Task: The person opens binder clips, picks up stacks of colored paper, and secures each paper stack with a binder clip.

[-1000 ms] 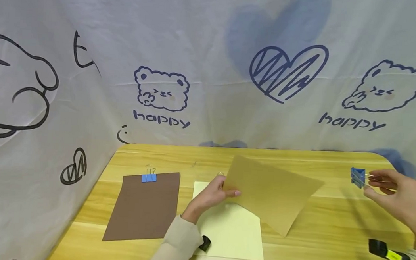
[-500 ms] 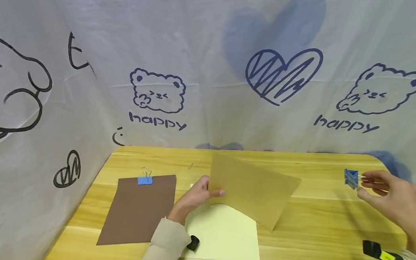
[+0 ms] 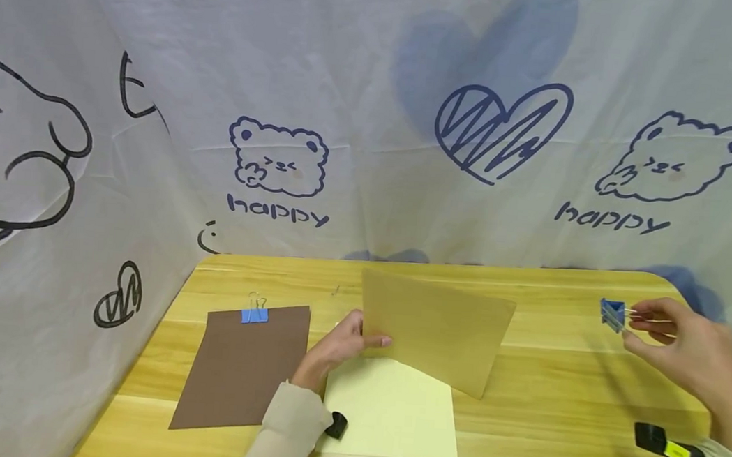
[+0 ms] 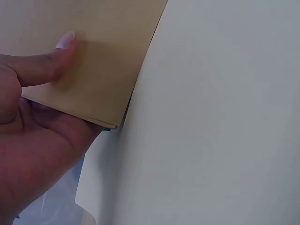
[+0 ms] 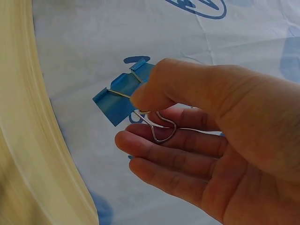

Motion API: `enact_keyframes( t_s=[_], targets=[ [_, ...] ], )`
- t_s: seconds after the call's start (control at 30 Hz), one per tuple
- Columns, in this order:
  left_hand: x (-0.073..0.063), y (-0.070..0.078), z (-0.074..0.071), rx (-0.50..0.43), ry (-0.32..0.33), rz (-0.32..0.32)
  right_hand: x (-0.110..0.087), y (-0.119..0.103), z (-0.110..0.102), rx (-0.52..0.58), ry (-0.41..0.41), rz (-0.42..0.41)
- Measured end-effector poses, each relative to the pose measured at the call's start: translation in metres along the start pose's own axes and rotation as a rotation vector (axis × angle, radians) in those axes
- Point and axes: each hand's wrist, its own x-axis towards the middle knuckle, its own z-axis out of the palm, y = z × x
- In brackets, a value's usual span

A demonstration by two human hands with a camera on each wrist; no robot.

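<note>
My left hand (image 3: 340, 342) pinches a tan sheaf of paper (image 3: 435, 330) at its left edge, thumb on top and fingers underneath. In the left wrist view the corner of the tan paper (image 4: 103, 89) shows more than one layer. It hangs tilted over a pale yellow stack of paper (image 3: 392, 419), covering that stack's upper part. Out to the right, my right hand (image 3: 686, 346) holds a blue binder clip (image 3: 612, 314) by its wire handles, up above the table. The right wrist view shows the thumb on the blue binder clip (image 5: 117, 101), with one wire loop against the fingers.
On the left lies a brown stack of paper (image 3: 244, 375) with a blue binder clip (image 3: 254, 316) on its top edge. A small thin item (image 3: 335, 291) lies behind. The wooden table (image 3: 549, 421) ends at a printed cloth (image 3: 375, 187) at the back and left.
The tan paper has shifted left and its right side has swung slightly upward. My right hand, with the binder clip, has moved a little to the left. The head view has shifted slightly.
</note>
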Motion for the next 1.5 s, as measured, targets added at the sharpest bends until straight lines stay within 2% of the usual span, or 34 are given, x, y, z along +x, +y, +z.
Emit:
enact_keyframes(
  t_s=[0.27,0.5,0.67,0.8,0.9,1.07,1.23,1.37,1.5],
  targets=[
    [0.0,0.0,0.0,0.039,0.009,0.007,-0.001,-0.005,0.005,-0.019,-0.016,0.011],
    [-0.003,0.0,0.0,0.037,0.022,0.006,0.002,-0.015,0.011,-0.008,-0.054,-0.012],
    [-0.005,0.002,0.0,0.015,0.047,-0.017,0.007,-0.021,0.015,0.027,-0.108,-0.045],
    [-0.005,0.003,-0.001,0.0,0.061,-0.06,0.01,-0.023,0.017,0.06,-0.192,-0.062],
    [-0.005,0.003,-0.001,-0.016,0.051,-0.068,0.011,-0.026,0.017,0.074,-0.276,-0.043],
    [-0.003,0.003,-0.002,-0.029,0.025,-0.056,0.012,-0.032,0.016,0.135,-0.365,-0.032],
    [-0.001,0.001,-0.002,-0.027,0.012,-0.054,0.013,-0.033,0.018,0.176,-0.417,-0.025],
    [0.0,-0.001,-0.002,-0.016,0.015,-0.056,0.013,-0.032,0.021,0.18,-0.428,-0.034],
    [-0.001,-0.001,-0.002,-0.007,0.024,-0.071,0.012,-0.032,0.022,0.233,-0.435,-0.05]
  ],
)
